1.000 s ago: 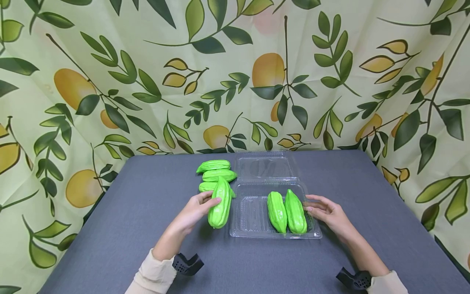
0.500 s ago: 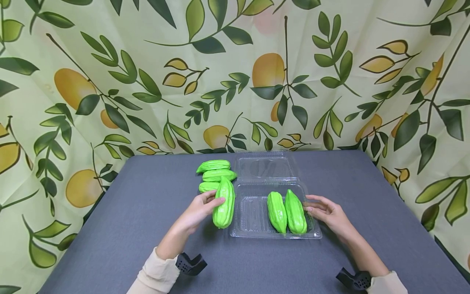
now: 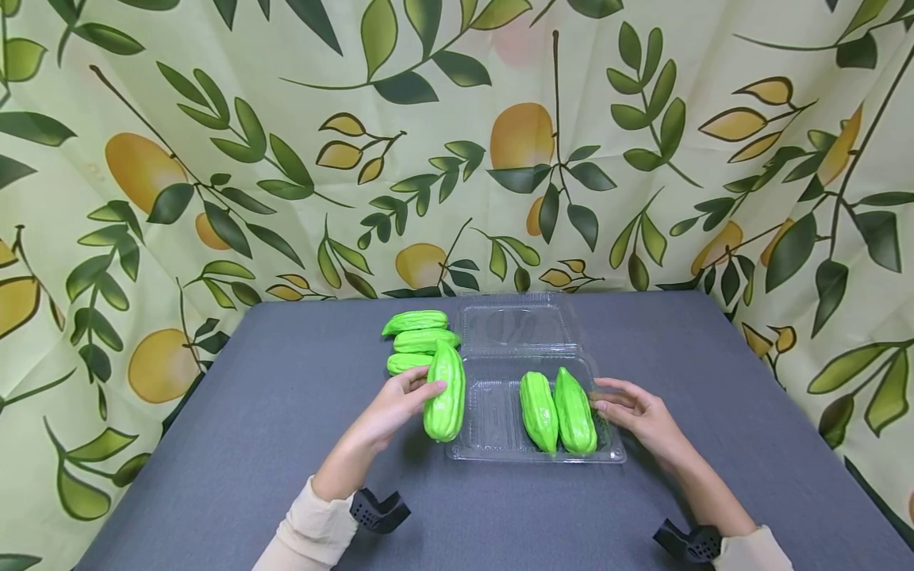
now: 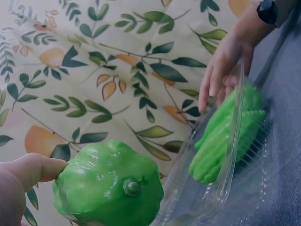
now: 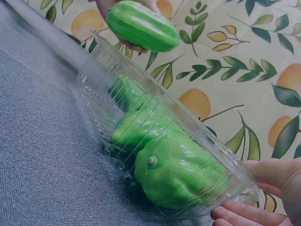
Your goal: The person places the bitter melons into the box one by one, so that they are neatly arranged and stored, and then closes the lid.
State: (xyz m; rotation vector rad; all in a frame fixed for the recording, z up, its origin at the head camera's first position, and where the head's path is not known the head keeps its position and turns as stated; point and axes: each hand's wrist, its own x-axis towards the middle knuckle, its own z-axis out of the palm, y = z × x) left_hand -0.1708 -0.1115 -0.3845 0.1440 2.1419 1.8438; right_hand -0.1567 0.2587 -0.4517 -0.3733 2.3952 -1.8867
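Observation:
My left hand [image 3: 397, 406] grips a bright green, ridged bitter melon [image 3: 446, 400], thumb across its near face. It is held raised, overlapping the left edge of a clear plastic clamshell container [image 3: 493, 416]. In the left wrist view the held melon's stem end [image 4: 132, 187] faces the camera. Two more bitter melons, one left [image 3: 539, 412] and one right [image 3: 574, 414], lie side by side in the container's right half. At its right wall my right hand [image 3: 639, 416] holds the rim, thumb [image 5: 270, 172] on one side and fingers [image 5: 244, 214] on the other.
Three bitter melons lie stacked in a row left of the container: a far one [image 3: 417, 321], a middle one [image 3: 424, 341] and a near one [image 3: 407, 363], partly hidden. The container's lid [image 3: 517, 325] lies open behind. A leaf-patterned cloth [image 3: 457, 159] hangs at the table's back.
My left hand has carried the bitter melon a little to the right, up to the container's left edge. My right hand and the container stay put.

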